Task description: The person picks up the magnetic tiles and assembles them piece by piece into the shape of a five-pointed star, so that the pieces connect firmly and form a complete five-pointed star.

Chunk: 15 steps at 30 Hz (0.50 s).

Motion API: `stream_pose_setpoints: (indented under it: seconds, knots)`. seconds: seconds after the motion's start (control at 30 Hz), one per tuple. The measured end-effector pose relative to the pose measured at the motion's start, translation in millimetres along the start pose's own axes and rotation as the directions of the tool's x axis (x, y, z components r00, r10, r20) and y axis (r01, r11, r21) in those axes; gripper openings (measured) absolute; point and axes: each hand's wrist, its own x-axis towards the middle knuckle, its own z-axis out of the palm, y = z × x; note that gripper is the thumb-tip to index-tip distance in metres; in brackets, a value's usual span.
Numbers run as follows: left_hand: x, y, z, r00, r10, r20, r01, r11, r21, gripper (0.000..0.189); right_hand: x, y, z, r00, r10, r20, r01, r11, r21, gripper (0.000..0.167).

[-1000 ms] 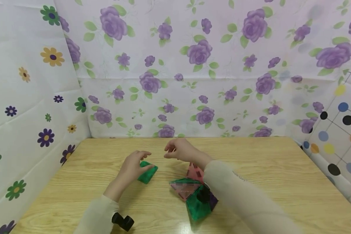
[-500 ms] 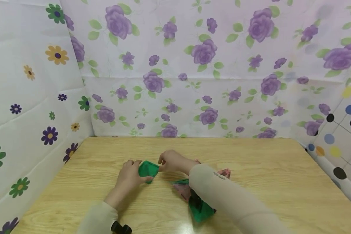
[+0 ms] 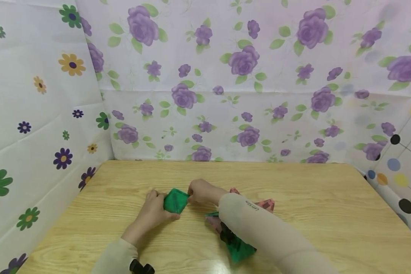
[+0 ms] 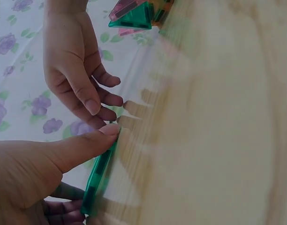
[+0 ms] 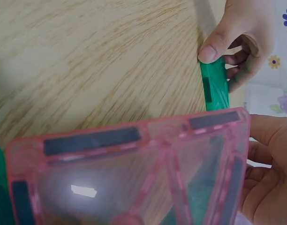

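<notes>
A translucent green magnetic tile point(image 3: 176, 201), roughly diamond-shaped, lies on the wooden table left of centre. My left hand point(image 3: 155, 208) holds it from the left, with the thumb at its near edge and the fingers along the far side. In the left wrist view the tile point(image 4: 101, 168) shows edge-on between thumb and fingers. My right hand point(image 3: 205, 191) is at the tile's right corner, its fingers loosely bent and the fingertips right at the edge. Seen from the right wrist, the left thumb presses the end of the green tile point(image 5: 215, 84).
Under my right forearm stands a cluster of joined magnetic tiles, with green point(image 3: 239, 251) and pink point(image 3: 267, 204) parts, partly hidden by the sleeve. A pink tile point(image 5: 92, 140) fills the front of the right wrist view. Flowered cloth point(image 3: 226, 125) hangs behind the table.
My right hand has come down and left to the green tile's corner. My left hand has closed on the tile, which looks slightly turned. The head view has shifted a little.
</notes>
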Motion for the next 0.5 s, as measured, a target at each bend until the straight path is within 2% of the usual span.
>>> stream_pose_setpoints:
  seconds: [0.3,0.5]
  knots:
    - [3.0,-1.5,4.9,0.999,0.024,-0.027,-0.026,0.997,-0.072,0.082,1.4,0.4,-1.0,0.998,0.059,0.006,-0.059,0.997,0.052,0.023]
    - [1.2,-0.9,5.4,0.999,0.037,-0.03,-0.04,0.995,-0.09,0.086,2.4,6.6,-1.9,0.998,0.065,-0.018,-0.059,0.975,0.216,0.016]
